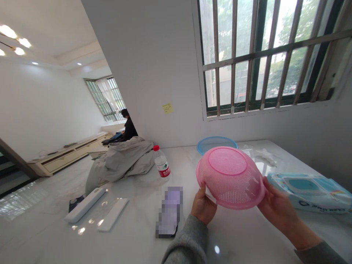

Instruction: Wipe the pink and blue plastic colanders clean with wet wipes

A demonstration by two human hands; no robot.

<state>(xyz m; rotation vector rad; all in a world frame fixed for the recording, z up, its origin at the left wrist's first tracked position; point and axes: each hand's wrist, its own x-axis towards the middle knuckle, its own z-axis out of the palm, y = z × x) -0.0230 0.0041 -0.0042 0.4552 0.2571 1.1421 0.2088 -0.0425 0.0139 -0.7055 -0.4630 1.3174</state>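
A pink plastic colander (pixel 231 179) with fine holes is held up over the white table, tilted so that its underside faces me. My left hand (pixel 204 207) grips its rim at the lower left, thumb on the outside. At the right side of the rim, my right hand (pixel 277 207) has hold of it too, with the fingers mostly behind the rim. Behind the colander sits a blue round basket (pixel 216 143), partly covered by it. A blue pack of wet wipes (pixel 309 192) lies just beyond my right hand.
Left of my hands a blurred-out phone (pixel 169 212) lies on the table (pixel 137 242). A red-capped bottle (pixel 162 163) stands behind it, beside a crumpled grey cloth (pixel 123 159). Two long white objects (pixel 86 205) lie farther left. Clear plastic wrapping (pixel 261 156) rests near the wall. A person (pixel 129 124) is in the background.
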